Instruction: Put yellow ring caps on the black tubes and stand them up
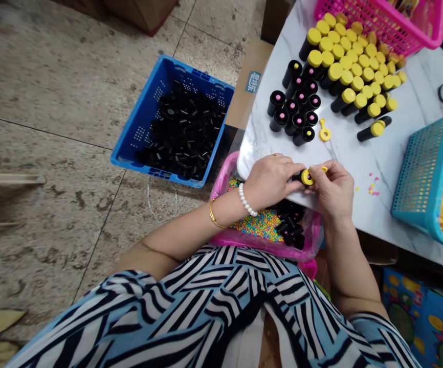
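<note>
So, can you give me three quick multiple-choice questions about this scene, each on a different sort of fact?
1. Where is the blue crate?
A) On the floor beside the marble table
B) On the table
C) Inside the teal basket

2. How many bracelets show at the left hand's wrist?
A) None
B) One
C) Two

3. What is the right hand doing?
A) Resting flat
B) Pinching a yellow cap against a black tube
C) Gripping the crate

Answers:
1. A, since the crate sits on the tiles, off the table.
2. C, since a pearl bracelet and a gold bangle show.
3. B, since the cap sits between its fingertips.
</note>
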Motion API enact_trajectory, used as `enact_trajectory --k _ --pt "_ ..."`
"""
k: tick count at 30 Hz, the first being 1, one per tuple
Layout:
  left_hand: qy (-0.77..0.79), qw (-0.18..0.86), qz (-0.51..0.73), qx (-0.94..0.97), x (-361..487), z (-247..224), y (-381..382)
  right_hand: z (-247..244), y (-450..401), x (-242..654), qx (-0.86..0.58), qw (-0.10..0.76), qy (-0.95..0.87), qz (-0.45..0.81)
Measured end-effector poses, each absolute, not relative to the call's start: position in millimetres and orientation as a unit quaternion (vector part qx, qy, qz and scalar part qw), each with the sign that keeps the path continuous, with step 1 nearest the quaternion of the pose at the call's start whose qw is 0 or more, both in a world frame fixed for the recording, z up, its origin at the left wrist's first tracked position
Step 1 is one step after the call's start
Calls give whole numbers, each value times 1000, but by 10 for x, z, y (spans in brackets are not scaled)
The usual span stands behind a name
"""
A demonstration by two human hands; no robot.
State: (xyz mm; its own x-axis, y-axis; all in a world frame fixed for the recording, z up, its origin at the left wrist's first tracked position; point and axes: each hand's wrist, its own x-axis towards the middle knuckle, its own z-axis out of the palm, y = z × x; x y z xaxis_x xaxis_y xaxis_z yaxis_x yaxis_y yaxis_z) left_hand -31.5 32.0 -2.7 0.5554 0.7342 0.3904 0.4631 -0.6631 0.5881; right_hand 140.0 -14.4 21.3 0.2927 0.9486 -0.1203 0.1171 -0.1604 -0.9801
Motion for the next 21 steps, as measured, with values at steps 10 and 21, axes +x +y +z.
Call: enact_trajectory --k 10,21 --pt "395 240 280 841 -304 42 262 284 -88 1509 -648 459 -464 393" --pt "409 245 274 835 -299 56 261 231 -197 1377 -671 461 -504 287"
